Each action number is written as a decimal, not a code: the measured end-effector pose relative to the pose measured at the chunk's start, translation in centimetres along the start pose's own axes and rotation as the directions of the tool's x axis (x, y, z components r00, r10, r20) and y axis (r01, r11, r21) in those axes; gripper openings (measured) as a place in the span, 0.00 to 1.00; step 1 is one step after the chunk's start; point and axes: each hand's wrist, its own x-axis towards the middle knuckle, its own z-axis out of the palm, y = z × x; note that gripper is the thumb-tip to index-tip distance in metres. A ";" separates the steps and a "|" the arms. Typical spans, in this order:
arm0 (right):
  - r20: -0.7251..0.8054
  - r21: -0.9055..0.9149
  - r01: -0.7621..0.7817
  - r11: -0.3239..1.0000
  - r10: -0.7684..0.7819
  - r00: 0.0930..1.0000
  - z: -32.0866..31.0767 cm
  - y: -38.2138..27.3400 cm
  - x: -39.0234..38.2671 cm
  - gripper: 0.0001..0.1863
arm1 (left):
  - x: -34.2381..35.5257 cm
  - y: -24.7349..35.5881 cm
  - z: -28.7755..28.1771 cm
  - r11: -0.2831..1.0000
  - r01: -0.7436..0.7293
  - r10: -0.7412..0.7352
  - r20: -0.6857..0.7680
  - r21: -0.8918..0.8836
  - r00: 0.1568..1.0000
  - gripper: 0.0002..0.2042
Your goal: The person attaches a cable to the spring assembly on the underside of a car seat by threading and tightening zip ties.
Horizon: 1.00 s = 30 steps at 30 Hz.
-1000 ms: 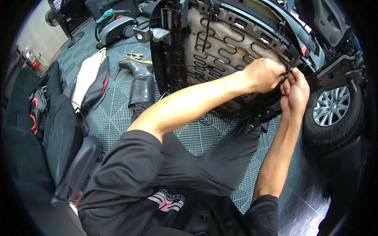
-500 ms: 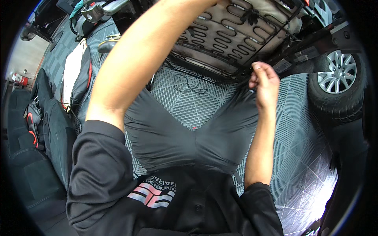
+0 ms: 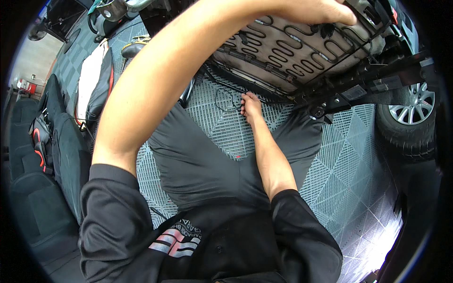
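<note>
A tipped car seat (image 3: 288, 59) shows its underside, with black zigzag springs over pale padding and a dark metal frame. My left arm reaches across it, and my left hand (image 3: 332, 12) lies against its upper part. One digit shows along the padding; the other fingers are hidden or cut off by the top edge. Lower down, my right hand (image 3: 252, 107) is closed with its fingers curled, beside a thin black wire (image 3: 219, 101) looped on the floor below the seat. Whatever is inside those fingers is hidden.
Grey grid floor tiles (image 3: 222, 129) lie between my legs. To the right stands a wheel (image 3: 413, 111) beside a dark metal rail (image 3: 358, 92). Black seats (image 3: 35, 188) stand at the left, near a white and black panel (image 3: 94, 80) with red edging.
My right hand has moved left and slightly down from the rail to beside the wire. My left hand has come into view at the top. The seat appears shifted rightward and down in view.
</note>
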 end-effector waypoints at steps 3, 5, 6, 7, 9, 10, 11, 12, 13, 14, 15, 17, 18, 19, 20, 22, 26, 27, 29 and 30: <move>-0.034 -0.007 0.075 0.997 -0.076 0.997 1.5 1.2 1.3 0.16 | -0.3 -2.9 2.2 0.991 -0.131 0.134 -0.146 0.027 0.980 0.15; 0.003 -0.066 0.110 0.992 -0.110 0.994 1.8 0.1 0.4 0.12 | -0.9 -3.7 2.9 0.992 -0.122 0.124 -0.183 0.025 0.975 0.14; -0.033 -0.080 0.117 0.990 -0.120 0.992 2.0 -0.6 -0.9 0.13 | -1.3 -3.2 2.8 0.998 -0.070 0.069 -0.166 0.002 0.984 0.14; 0.000 -0.087 0.148 0.985 -0.149 0.989 1.6 -1.7 -2.3 0.12 | -1.7 -2.5 2.6 1.000 -0.023 0.019 -0.154 -0.021 0.988 0.14; 0.037 -0.075 0.303 0.950 -0.301 0.953 -0.2 -2.5 -3.3 0.13 | -1.8 -3.7 3.1 0.982 -0.156 0.178 -0.231 0.110 0.957 0.14; 0.053 -0.021 0.364 0.931 -0.363 0.930 -0.3 -3.7 -5.1 0.12 | -2.0 -4.9 3.4 0.982 -0.175 0.186 -0.268 0.064 0.945 0.14; 0.067 0.028 0.424 0.905 -0.425 0.903 -0.4 -5.6 -7.5 0.12 | -2.1 -6.3 3.9 0.979 -0.202 0.197 -0.305 0.015 0.932 0.14; 0.087 0.080 0.444 0.892 -0.450 0.889 -0.8 -8.0 -9.4 0.13 | -2.0 -6.5 3.9 0.972 -0.235 0.230 -0.316 0.023 0.921 0.14; 0.102 0.134 0.456 0.880 -0.470 0.877 -1.3 -10.2 -11.3 0.14 | -2.1 -6.6 3.9 0.964 -0.265 0.258 -0.320 0.025 0.911 0.14; 0.119 0.112 0.549 0.828 -0.560 0.820 -1.9 -12.6 -13.2 0.15 | -2.2 -6.6 4.1 0.968 -0.247 0.220 -0.328 -0.044 0.919 0.16; 0.144 0.019 0.598 0.801 -0.594 0.792 -2.5 -15.5 -15.1 0.18 | -2.1 -6.6 4.2 0.962 -0.272 0.239 -0.376 -0.038 0.895 0.15; 0.151 -0.122 0.645 0.755 -0.628 0.764 -3.2 -20.8 -18.9 0.20 | -1.6 -6.1 3.9 0.943 -0.308 0.328 -0.472 0.122 0.818 0.14; 0.175 -0.191 0.675 0.713 -0.652 0.738 -3.1 -22.7 -20.2 0.20 | -1.8 -5.8 3.6 0.949 -0.290 0.308 -0.540 0.121 0.783 0.11; 0.179 -0.246 0.713 0.656 -0.693 0.699 -3.1 -24.7 -21.4 0.20 | -1.4 -5.3 3.5 0.927 -0.345 0.367 -0.536 0.145 0.761 0.10; 0.177 -0.254 0.742 0.620 -0.724 0.666 -3.1 -26.3 -21.9 0.20 | -0.7 -5.1 3.2 0.902 -0.396 0.425 -0.528 0.174 0.735 0.09; 0.164 -0.226 0.777 0.588 -0.763 0.625 -3.1 -28.9 -22.8 0.20 | -0.1 -4.4 3.1 0.878 -0.461 0.459 -0.503 0.130 0.732 0.06; 0.192 -0.064 0.826 0.561 -0.805 0.561 -2.9 -32.8 -24.5 0.19 | -0.5 -4.2 4.2 0.905 -0.303 0.172 -0.395 -0.299 0.902 0.09; 0.191 -0.101 0.845 0.525 -0.824 0.534 -2.6 -33.9 -25.2 0.19 | -0.7 -4.0 4.4 0.919 -0.269 0.151 -0.373 -0.289 0.915 0.10; 0.244 -0.143 0.865 0.480 -0.830 0.501 -1.6 -35.9 -26.2 0.19 | -0.4 -3.9 4.6 0.869 -0.297 0.129 -0.398 -0.396 0.908 0.15; 0.260 -0.167 0.877 0.451 -0.838 0.480 -1.3 -36.8 -26.4 0.19 | 0.0 -3.8 4.5 0.841 -0.288 0.111 -0.375 -0.458 0.920 0.17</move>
